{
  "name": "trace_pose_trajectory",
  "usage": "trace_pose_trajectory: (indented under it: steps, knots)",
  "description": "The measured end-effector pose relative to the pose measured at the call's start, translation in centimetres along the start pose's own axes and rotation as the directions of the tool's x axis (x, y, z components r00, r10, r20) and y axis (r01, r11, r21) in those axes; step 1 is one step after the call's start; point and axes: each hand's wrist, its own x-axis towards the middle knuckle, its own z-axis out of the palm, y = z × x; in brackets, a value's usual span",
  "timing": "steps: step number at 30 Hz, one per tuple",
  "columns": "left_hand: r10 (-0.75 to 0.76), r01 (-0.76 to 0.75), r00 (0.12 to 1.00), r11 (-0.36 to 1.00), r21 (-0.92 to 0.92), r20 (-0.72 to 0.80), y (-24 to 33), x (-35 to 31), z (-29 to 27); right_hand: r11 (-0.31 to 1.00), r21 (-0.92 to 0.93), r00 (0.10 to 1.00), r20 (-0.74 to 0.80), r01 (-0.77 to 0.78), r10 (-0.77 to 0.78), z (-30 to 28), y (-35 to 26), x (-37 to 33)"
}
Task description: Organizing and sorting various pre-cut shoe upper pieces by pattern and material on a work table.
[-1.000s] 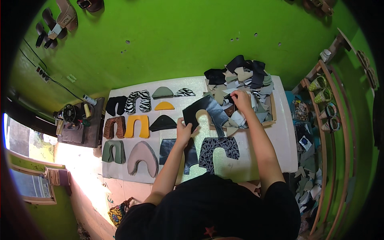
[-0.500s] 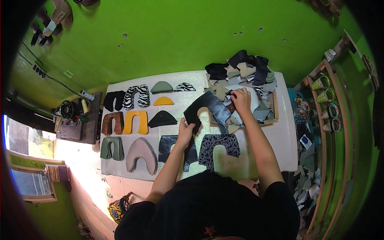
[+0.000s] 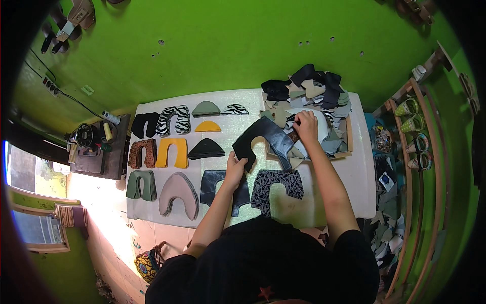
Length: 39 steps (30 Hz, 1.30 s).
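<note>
Blk U-shaped pc (image 3: 272, 133) | part glossy | askew | L end in L grip (image 3: 236, 169) | over wht tbl (image 3: 358, 172)

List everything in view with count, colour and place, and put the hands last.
Table: one, white, centre
Held U-shaped piece: one, shiny black, over the table
Patterned piece: one, black and grey, near edge
Loose piece: one, black, left of the patterned piece
U-shaped stacks: six; black, zebra, spotted brown, yellow, green, pinkish; table's left
Half-round pieces: four groups; grey-green, zebra, yellow, black; table's middle
Box: one, brown, table's right
Scraps: uncountable, mixed colours, in the box
Machine: one, dark, left
Green shoes: two, green, far right
Multicoloured shoes: two, below the green shoes
Wall: green, behind the table
Bundle: one, yellow-patterned, lower left
Left hand: one, gripping the held piece
Right hand: one, over the scraps
</note>
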Motion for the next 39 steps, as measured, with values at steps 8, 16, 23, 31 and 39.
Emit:
trace_pose_trajectory:
  steps: [8, 16, 23, 31, 39]
  knots:
    - [-0.016, 0.014, 0.999, 0.998, 0.060, 0.034, -0.4, 0.2, -0.7, 0.999, 0.029, 0.999, 0.022, 0.024, -0.025, -0.4, -0.1, 0.0]
    - [-0.026, 0.041, 0.981, 0.996, -0.076, 0.192, 2.8, -0.8, 0.3, 0.994, 0.084, 0.998, 0.029, -0.067, 0.064, -4.3, 1.1, 0.3]
    - [-0.013, 0.010, 0.983, 1.000, 0.015, 0.184, 3.5, -2.0, 1.9, 0.940, 0.297, 0.984, -0.017, -0.166, 0.179, -5.0, 3.7, -0.3]
    - [0.017, -0.062, 0.960, 0.986, 0.152, 0.280, 2.9, -1.1, 1.7, 0.820, 0.546, 0.942, -0.154, -0.170, 0.297, -7.3, 2.9, 2.3]
    - [0.072, -0.134, 0.956, 0.970, 0.203, 0.283, 3.5, -0.9, 2.3, 0.807, 0.589, 0.848, -0.408, -0.036, 0.337, -12.6, 1.1, 7.7]
